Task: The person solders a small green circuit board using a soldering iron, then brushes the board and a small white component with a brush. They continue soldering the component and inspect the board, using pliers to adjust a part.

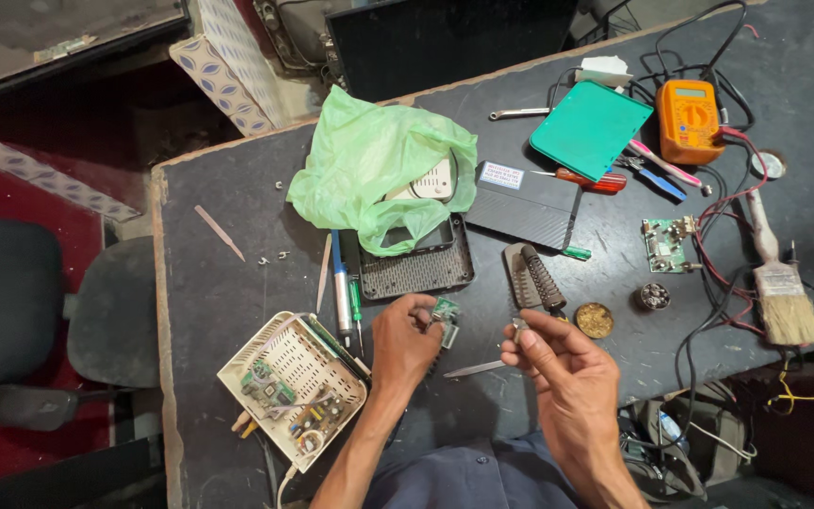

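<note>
Your left hand [405, 341] is pinching a small green circuit board [445, 312] in a narrow grip, just above the dark counter [219, 207]; your right hand [558, 372] is closing its grip on a small metal part [518, 325] beside it; the opened white case [292, 386] is lying near your left wrist; a thin blade [473, 369] is resting between your hands.

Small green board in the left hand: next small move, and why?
Probably bring the small metal part pinched in the right hand across to the small green board held by the left hand; the two are held apart above the table.
</note>
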